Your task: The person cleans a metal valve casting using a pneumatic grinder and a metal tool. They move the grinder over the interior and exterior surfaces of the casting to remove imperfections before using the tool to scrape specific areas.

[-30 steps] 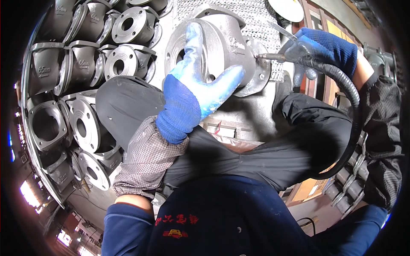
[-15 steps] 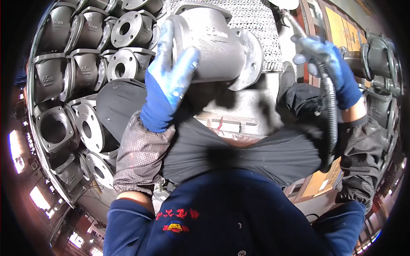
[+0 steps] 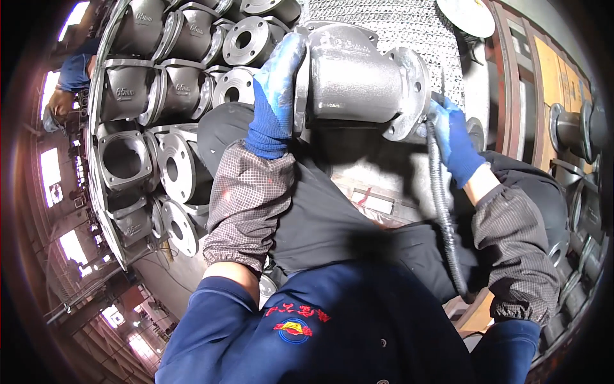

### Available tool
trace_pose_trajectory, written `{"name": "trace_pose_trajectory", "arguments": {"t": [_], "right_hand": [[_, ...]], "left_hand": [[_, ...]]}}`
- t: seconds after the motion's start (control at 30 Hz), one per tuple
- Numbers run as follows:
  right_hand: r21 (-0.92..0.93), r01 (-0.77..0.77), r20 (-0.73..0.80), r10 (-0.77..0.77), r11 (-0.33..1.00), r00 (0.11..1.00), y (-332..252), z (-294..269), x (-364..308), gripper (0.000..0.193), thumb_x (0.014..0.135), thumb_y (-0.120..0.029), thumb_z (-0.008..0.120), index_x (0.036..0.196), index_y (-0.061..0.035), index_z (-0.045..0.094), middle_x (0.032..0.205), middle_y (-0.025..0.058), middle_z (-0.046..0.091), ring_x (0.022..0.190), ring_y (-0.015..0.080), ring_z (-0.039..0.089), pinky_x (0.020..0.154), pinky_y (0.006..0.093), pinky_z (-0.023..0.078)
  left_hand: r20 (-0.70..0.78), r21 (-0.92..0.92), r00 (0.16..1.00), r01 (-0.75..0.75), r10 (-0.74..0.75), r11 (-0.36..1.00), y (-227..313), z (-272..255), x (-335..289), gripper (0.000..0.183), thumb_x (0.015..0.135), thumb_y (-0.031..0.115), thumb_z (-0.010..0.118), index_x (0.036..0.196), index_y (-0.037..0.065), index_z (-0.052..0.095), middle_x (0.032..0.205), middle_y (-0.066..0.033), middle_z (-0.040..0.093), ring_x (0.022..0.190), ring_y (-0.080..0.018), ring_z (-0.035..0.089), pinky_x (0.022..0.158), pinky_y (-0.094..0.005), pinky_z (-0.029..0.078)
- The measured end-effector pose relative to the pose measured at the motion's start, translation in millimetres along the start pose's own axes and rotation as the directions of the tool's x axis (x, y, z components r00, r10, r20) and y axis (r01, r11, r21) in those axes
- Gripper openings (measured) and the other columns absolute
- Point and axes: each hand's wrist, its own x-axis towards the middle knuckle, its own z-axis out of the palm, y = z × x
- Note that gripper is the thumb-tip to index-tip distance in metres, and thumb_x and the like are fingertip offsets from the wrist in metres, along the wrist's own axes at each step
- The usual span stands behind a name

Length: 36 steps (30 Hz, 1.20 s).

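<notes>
A grey cast-metal valve body [image 3: 355,77] with flanged ends lies crosswise in front of me, at the near edge of a bright surface with a raised mesh-like pattern [image 3: 409,22]. My left hand [image 3: 278,80], in a blue glove, grips its left flange from the outer side. At the right flange, my gloved right hand [image 3: 451,131] is closed round the end of a dark ribbed hose [image 3: 441,208]. The hose hangs down across my right thigh. Whatever tool sits at its upper end is hidden by the hand and the flange.
Rows of similar grey valve bodies [image 3: 176,89] stand close on my left. More flanged castings [image 3: 572,131] are at the right, near a wooden board [image 3: 553,80]. A pale round disc [image 3: 470,16] is at the far right. Another person's hand [image 3: 59,105] shows far left.
My right hand has come inward with the hose to the valve body's right flange. My left hand's spread fingers have closed on the left flange. The view has swung left.
</notes>
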Motion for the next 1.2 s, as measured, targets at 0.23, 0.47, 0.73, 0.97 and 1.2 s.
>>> {"name": "trace_pose_trajectory", "arguments": {"t": [0.23, 0.47, 0.73, 0.97, 1.2], "right_hand": [[-0.043, -0.166, 0.047, 0.168, 0.985, 0.985, -20.1, 1.0, 24.7, 0.024, 0.088, -0.017, 0.045, 0.092, -0.0001, 0.061, 0.069, 0.0098, 0.057, 0.056, 0.0158, 0.053, 0.051, 0.0294, 0.044], [-0.154, -0.004, 0.053, 0.012, 0.988, 0.999, -55.2, 15.7, 35.8, 0.027, 0.087, -0.025, 0.048, 0.081, -0.0011, 0.058, 0.064, 0.0059, 0.055, 0.052, 0.0150, 0.049, 0.048, 0.0281, 0.041], [0.034, 0.137, 0.170, -0.141, 0.990, 0.975, -52.1, 46.5, 47.9, 0.033, 0.090, -0.019, 0.049, 0.111, 0.0052, 0.056, 0.096, 0.0133, 0.062, 0.085, 0.0200, 0.061, 0.076, 0.0315, 0.050], [0.027, 0.070, 0.204, -0.074, 0.997, 0.976, -40.6, 53.3, 52.0, 0.037, 0.094, -0.023, 0.046, 0.118, 0.0038, 0.050, 0.101, 0.0132, 0.061, 0.082, 0.0204, 0.063, 0.070, 0.0309, 0.054], [-0.070, 0.085, 0.202, -0.069, 0.994, 0.977, -35.7, 49.7, 45.6, 0.038, 0.094, -0.025, 0.046, 0.119, 0.0026, 0.052, 0.103, 0.0105, 0.061, 0.086, 0.0180, 0.061, 0.077, 0.0295, 0.051]], "left_hand": [[0.033, -0.052, 0.999, 0.012, -0.011, 0.999, 3.9, 2.8, 36.3, 0.038, 0.087, 0.006, 0.053, 0.123, -0.004, 0.047, 0.117, -0.0243, 0.055, 0.105, -0.0333, 0.058, 0.089, -0.0359, 0.048], [0.180, -0.238, 0.934, 0.346, -0.309, 0.908, -58.8, 14.5, 45.1, 0.044, 0.089, 0.008, 0.051, 0.130, -0.003, 0.040, 0.123, -0.0254, 0.051, 0.111, -0.0351, 0.054, 0.095, -0.0363, 0.044], [0.150, -0.433, 0.770, 0.615, -0.620, 0.659, -44.8, -0.6, 42.8, 0.039, 0.095, 0.014, 0.044, 0.130, -0.003, 0.040, 0.121, -0.0152, 0.054, 0.109, -0.0227, 0.054, 0.095, -0.0304, 0.042], [0.234, -0.427, 0.713, 0.686, -0.660, 0.590, -36.1, -10.8, 27.6, 0.041, 0.097, 0.013, 0.037, 0.135, -0.003, 0.033, 0.123, -0.0161, 0.053, 0.110, -0.0203, 0.055, 0.093, -0.0291, 0.045], [0.229, -0.581, 0.599, 0.716, -0.767, 0.386, -23.1, -11.9, 14.3, 0.044, 0.096, 0.012, 0.039, 0.136, -0.005, 0.031, 0.130, -0.0210, 0.046, 0.117, -0.0245, 0.050, 0.098, -0.0324, 0.041]]}}
